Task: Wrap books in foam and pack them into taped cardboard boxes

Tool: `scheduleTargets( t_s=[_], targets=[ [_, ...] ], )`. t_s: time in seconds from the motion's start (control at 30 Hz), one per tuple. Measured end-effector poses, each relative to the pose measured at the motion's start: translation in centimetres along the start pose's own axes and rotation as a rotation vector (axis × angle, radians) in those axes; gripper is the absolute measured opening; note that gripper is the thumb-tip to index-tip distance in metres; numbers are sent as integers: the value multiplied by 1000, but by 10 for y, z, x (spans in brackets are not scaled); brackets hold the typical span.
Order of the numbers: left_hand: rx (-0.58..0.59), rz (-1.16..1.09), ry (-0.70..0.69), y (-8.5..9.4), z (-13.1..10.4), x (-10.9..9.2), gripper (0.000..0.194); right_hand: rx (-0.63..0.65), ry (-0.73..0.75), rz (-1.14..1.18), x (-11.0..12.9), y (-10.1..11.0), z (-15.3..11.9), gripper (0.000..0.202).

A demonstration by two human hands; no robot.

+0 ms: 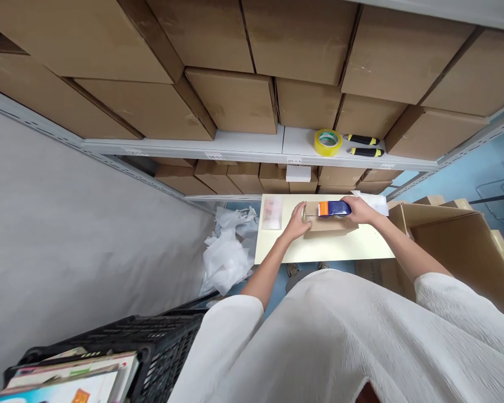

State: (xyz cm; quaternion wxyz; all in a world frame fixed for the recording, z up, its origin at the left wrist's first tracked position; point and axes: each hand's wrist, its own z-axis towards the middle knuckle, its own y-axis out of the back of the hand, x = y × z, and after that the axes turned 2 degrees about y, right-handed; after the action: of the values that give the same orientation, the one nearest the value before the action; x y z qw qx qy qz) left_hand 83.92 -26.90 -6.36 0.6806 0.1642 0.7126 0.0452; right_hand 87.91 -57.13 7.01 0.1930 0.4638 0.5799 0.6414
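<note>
A small cardboard box (328,228) lies on a pale yellow tabletop (302,251). My left hand (297,223) grips the box's left end, thumb on the near side and fingers round the far edge. A strip of tape seems to show beside those fingers. In my right hand (360,210) is a blue tape dispenser (338,208) with an orange front end. It rests on or just over the top of the box, its orange end pointing left. The dispenser's underside is hidden. Left of the box lies a clear plastic packet (273,212) with something pinkish inside.
Shelves of cardboard boxes (235,103) rise beyond the table. A yellow tape roll (327,143) and two black-and-yellow cutters (364,145) lie on one shelf. A large open carton (449,246) stands right, plastic bags (227,257) left, a black crate (168,336) near left.
</note>
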Motion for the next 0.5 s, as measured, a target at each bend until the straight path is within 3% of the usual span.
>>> scheduleTargets(
  t_s=[0.1, 0.2, 0.3, 0.5],
  targets=[
    [199, 231, -89, 4, 13, -9, 124, 21, 34, 26, -1, 3, 0, 46],
    [272, 341, -101, 4, 25, -13, 141, 62, 55, -28, -2, 7, 2, 50],
    [286, 357, -108, 5, 31, -15, 144, 102, 69, -115, -3, 11, 4, 52],
    [233, 369, -166, 10, 31, -21, 131, 156, 100, -174, -6, 19, -1, 69]
  ],
)
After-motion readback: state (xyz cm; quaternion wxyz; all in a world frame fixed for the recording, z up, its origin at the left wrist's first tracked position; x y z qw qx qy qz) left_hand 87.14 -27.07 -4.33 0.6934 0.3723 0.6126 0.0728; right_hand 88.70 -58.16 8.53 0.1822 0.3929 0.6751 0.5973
